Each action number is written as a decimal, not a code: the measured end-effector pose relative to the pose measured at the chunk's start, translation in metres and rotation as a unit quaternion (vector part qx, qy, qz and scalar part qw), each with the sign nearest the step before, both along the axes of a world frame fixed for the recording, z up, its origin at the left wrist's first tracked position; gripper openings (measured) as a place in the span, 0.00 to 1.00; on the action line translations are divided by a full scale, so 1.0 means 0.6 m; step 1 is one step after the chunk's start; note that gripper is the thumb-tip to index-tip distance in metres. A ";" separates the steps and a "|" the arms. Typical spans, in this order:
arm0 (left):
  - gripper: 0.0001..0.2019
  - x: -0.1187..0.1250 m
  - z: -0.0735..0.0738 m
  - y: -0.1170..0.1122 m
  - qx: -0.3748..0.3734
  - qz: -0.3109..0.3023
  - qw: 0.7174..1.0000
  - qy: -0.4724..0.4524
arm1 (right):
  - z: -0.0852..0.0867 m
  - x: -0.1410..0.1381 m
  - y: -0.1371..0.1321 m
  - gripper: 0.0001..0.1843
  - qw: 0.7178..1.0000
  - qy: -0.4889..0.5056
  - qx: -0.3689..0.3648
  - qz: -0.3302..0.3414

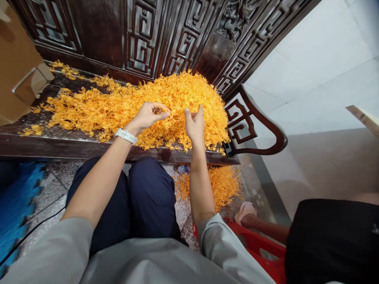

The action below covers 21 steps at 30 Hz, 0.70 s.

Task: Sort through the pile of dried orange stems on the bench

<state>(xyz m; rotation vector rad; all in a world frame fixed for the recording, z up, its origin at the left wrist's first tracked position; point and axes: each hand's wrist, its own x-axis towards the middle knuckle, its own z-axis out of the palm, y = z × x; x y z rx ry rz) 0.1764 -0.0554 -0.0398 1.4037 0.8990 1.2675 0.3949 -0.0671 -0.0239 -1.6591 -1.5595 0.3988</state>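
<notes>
A dark wooden worktop (53, 146) runs along a carved lattice back (102, 31), with a curved armrest (260, 150) at its right end. Farther right is what looks like a pale tiled wall (314, 79). Below, speckled floor (55, 187) meets a blue interlocking mat (17, 213) at left.

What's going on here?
A seated person has the left hand and right hand over a heap of small orange pieces on a dark wooden bench. The left hand is in a pinch; the right is beside it, apart. Whether either grips a piece is unclear. A second orange pile lies below the bench.
</notes>
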 end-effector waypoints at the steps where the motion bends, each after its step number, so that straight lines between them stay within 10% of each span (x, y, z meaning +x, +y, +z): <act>1: 0.18 0.001 -0.002 0.000 0.004 -0.004 1.000 0.005 | 0.003 0.001 -0.001 0.38 1.000 -0.009 -0.012 -0.012; 6: 0.20 0.001 0.000 -0.002 -0.002 -0.006 1.000 0.022 | 0.016 0.002 -0.017 0.29 0.999 -0.022 0.012 -0.041; 12: 0.22 -0.002 0.011 -0.007 -0.006 -0.035 0.999 0.027 | 0.015 -0.028 -0.046 0.28 0.948 0.212 -0.054 0.232; 21: 0.15 0.041 0.018 -0.005 -0.042 0.043 0.992 -0.109 | 0.050 -0.091 -0.133 0.16 0.972 0.103 0.202 0.058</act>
